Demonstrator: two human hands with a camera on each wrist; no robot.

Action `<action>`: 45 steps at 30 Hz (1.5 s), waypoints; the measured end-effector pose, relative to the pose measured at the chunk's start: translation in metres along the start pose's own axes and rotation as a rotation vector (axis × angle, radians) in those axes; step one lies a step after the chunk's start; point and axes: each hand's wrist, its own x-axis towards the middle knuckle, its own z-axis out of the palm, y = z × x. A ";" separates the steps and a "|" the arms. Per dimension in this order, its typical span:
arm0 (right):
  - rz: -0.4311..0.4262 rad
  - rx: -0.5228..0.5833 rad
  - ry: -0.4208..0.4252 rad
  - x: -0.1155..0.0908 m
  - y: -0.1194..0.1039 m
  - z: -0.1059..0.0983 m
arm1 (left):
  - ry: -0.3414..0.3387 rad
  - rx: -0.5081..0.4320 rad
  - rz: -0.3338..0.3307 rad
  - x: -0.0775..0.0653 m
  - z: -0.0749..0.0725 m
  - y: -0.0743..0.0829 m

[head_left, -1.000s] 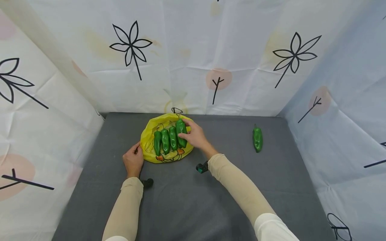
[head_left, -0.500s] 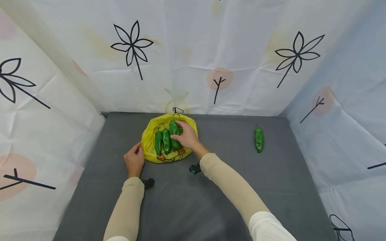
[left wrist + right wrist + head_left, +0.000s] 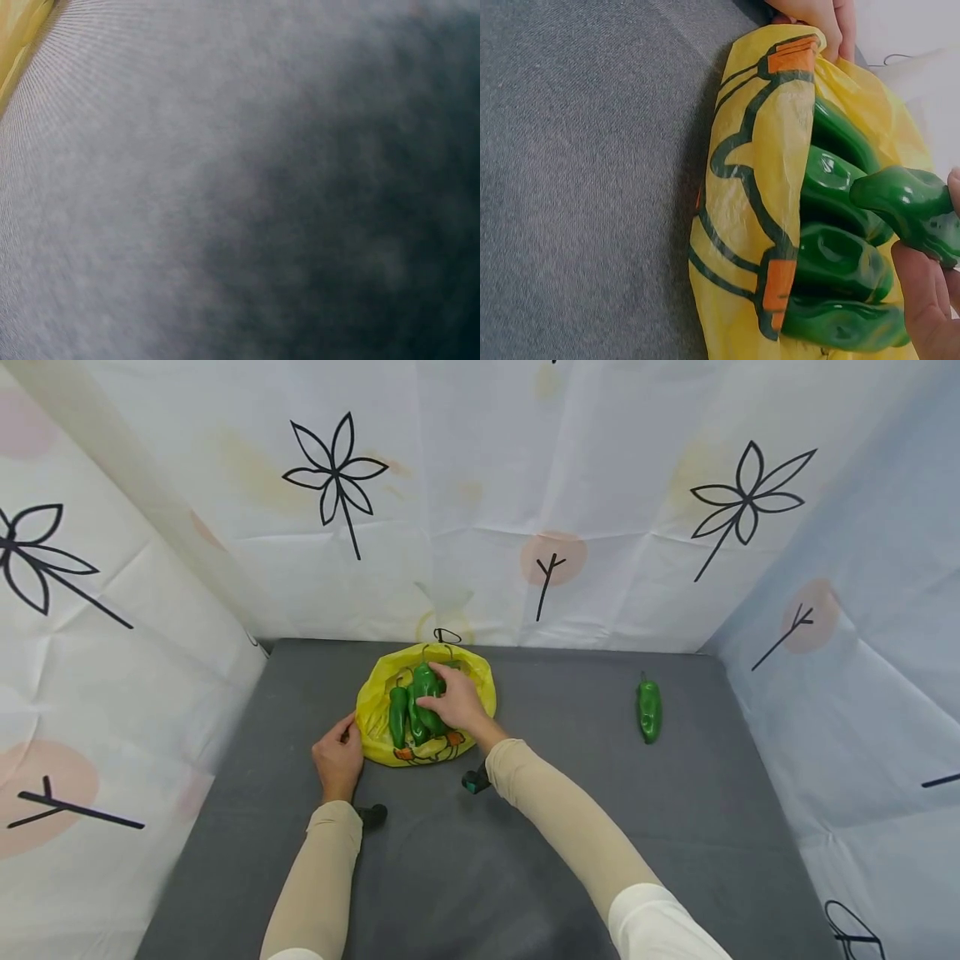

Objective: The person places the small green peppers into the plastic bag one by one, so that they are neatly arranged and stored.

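Note:
A yellow plastic bag [image 3: 480,681] with a dark printed drawing lies spread at the table's back, its mouth turned up. Several glossy green peppers [image 3: 397,717] lie side by side in it, some partly covered by my right hand [image 3: 457,700]. That hand grips another green pepper [image 3: 915,206] between thumb and fingers, just above the others in the right wrist view. My left hand [image 3: 337,760] pinches the bag's left edge. The left wrist view holds mostly blurred grey cloth, with a strip of the yellow bag [image 3: 19,45] in one corner.
One more green pepper [image 3: 648,710] lies alone on the right of the grey-covered table [image 3: 555,843]. White printed cloth [image 3: 480,485] hangs at the back and along both sides, close behind the bag.
My right hand has moved left over the bag, carrying the gripped pepper from the right end of the row toward its middle. My left hand keeps its hold on the bag's edge.

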 end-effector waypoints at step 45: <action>0.029 -0.083 0.053 0.004 0.009 0.018 | 0.031 -0.004 0.015 0.001 0.001 0.003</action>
